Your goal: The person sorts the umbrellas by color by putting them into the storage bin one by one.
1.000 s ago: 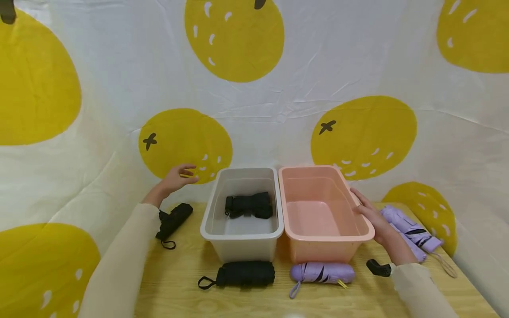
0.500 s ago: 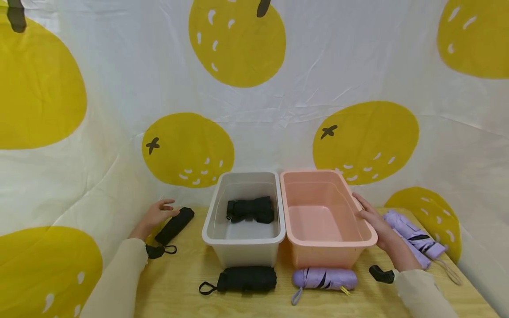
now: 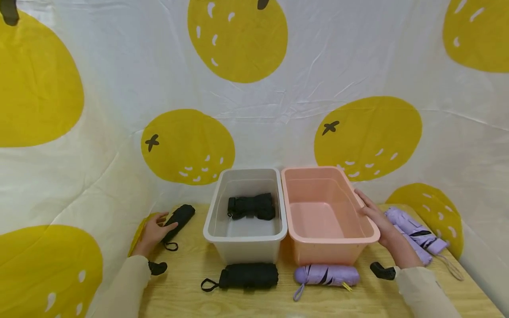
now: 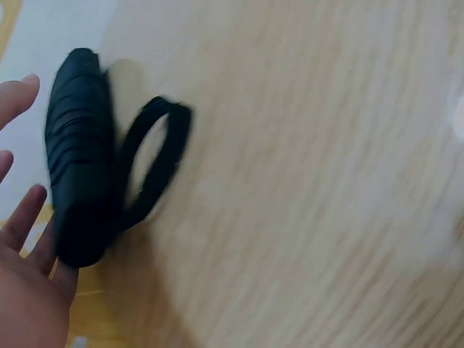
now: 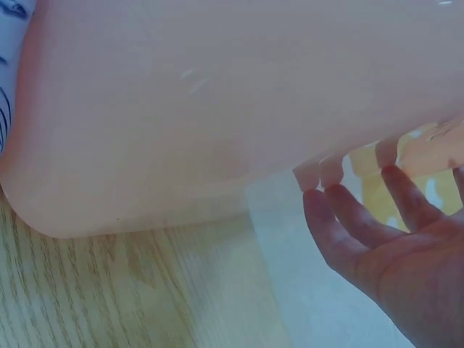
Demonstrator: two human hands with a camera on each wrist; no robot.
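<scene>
On the wooden table (image 3: 179, 304), the pink bin (image 3: 322, 252) stands just right of the grey bin (image 3: 246, 251), and the right hand (image 3: 377, 221) rests nearly straight fingers against its outer right wall, gripping nothing. At far left, the left hand (image 3: 153, 234) is half open beside the black umbrella (image 3: 180, 218), which lies left of the grey bin; whether a fingertip touches it I cannot tell. Picking it up seems the step in hand, and lifting would call for curling fingers and thumb round its body, clear of the loop (image 4: 168, 154).
</scene>
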